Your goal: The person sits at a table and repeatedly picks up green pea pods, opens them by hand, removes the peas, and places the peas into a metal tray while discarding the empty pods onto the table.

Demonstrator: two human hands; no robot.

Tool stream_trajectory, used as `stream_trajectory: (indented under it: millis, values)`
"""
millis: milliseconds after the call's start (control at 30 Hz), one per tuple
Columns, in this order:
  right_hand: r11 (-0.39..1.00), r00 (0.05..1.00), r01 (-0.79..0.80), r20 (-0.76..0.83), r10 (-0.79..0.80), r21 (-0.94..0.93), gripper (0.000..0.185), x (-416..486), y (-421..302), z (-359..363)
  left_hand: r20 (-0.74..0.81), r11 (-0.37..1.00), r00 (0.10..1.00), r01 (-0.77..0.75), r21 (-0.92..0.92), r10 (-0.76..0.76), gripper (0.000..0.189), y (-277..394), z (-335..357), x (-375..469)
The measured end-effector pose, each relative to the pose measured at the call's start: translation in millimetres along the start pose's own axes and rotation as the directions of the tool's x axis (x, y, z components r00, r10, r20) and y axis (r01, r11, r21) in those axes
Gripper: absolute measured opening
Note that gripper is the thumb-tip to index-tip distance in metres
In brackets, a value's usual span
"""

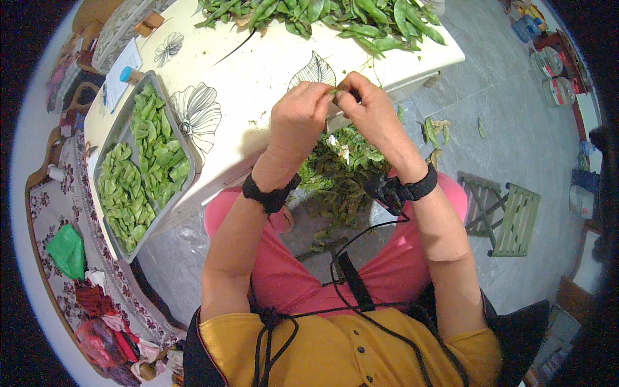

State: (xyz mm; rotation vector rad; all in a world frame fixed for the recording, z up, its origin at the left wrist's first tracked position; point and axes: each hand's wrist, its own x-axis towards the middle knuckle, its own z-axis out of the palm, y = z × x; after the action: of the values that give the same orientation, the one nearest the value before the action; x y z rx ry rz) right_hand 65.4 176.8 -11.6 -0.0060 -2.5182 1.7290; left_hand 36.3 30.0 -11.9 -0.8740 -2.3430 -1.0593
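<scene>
My left hand (297, 116) and my right hand (370, 104) meet above the near edge of the white table (242, 77). Between the fingertips of both is a small green piece of bean pod (334, 91), mostly hidden by the fingers. Beyond my hands, a loose pile of flat green bean pods (309, 14) with some stems lies along the table's far side. To the left, a grey tray (128, 138) holds two heaps of flat green pods (159, 140). Below my hands, between the knees, is a heap of green and brown plant trimmings (343, 188).
A blue-capped jar (129, 75) and paper (122, 72) are behind the tray. At right, a folding stool (515, 220) stands on grey tiles near dropped pods (430, 131). A patterned sofa (43, 203) with a green bag (67, 251) is at left. Black cables (355, 237) cross my lap.
</scene>
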Motion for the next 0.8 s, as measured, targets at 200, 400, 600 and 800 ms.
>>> stream_trajectory:
  millis: [200, 400, 600, 800]
  values:
    - [0.948, 0.992, -0.129, 0.035, 0.125, 0.290, 0.015, 4.4, 8.2, 1.4, -0.012, 0.845, 0.919, 0.358, -0.397, -0.395, 0.009, 8.3, -0.5, 2.1]
    - [0.877, 0.978, -0.206, 0.054, 0.203, 0.434, 0.016, 4.3, 7.4, -4.6, 0.164, 0.221, 0.656, 0.462, -0.859, -0.737, 0.024, -19.0, -17.0, 14.4]
    - [0.601, 0.931, -0.279, 0.059, 0.359, 0.749, 0.021, 2.8, -2.2, -13.1, 0.463, -0.030, 0.665, 0.554, -0.832, -0.586, 0.024, -23.4, -25.9, 3.6]
    - [0.670, 0.956, -0.241, 0.052, 0.290, 0.702, 0.018, 1.2, -7.5, -10.2, 0.525, 0.192, 0.651, 0.709, -0.678, -0.549, 0.025, -1.2, -16.5, 3.7]
